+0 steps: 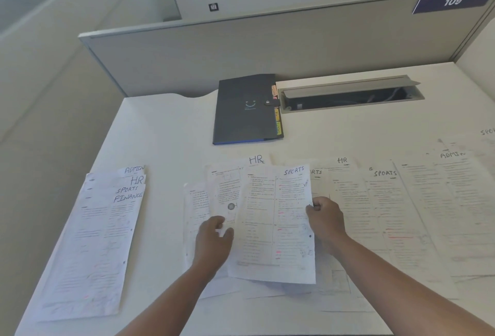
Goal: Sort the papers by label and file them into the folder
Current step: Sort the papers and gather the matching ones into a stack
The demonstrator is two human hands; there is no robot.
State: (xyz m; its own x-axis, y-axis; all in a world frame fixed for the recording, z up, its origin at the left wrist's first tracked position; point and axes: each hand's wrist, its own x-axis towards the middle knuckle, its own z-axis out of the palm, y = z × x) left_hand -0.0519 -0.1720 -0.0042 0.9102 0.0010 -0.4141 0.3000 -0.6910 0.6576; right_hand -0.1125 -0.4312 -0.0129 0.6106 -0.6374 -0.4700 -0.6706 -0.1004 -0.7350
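A sheet labelled SPORTS (pixel 273 217) lies on top of the middle spread of papers. My right hand (pixel 325 219) pinches its right edge. My left hand (pixel 214 239) rests at its left edge, thumb on the sheet, fingers on the HR paper (pixel 227 188) underneath. A dark folder (pixel 245 110) with coloured tabs lies shut at the back of the desk. On the left sits a fanned stack (pixel 107 228) showing ADMIN, HR, SPORTS, FINANCE labels. More labelled papers (pixel 401 215) spread to the right.
A white desk (pixel 166 134) carries everything. An open cable tray (pixel 348 97) sits right of the folder. A grey partition (pixel 241 49) bounds the back, with a sign reading 109 (pixel 452 1).
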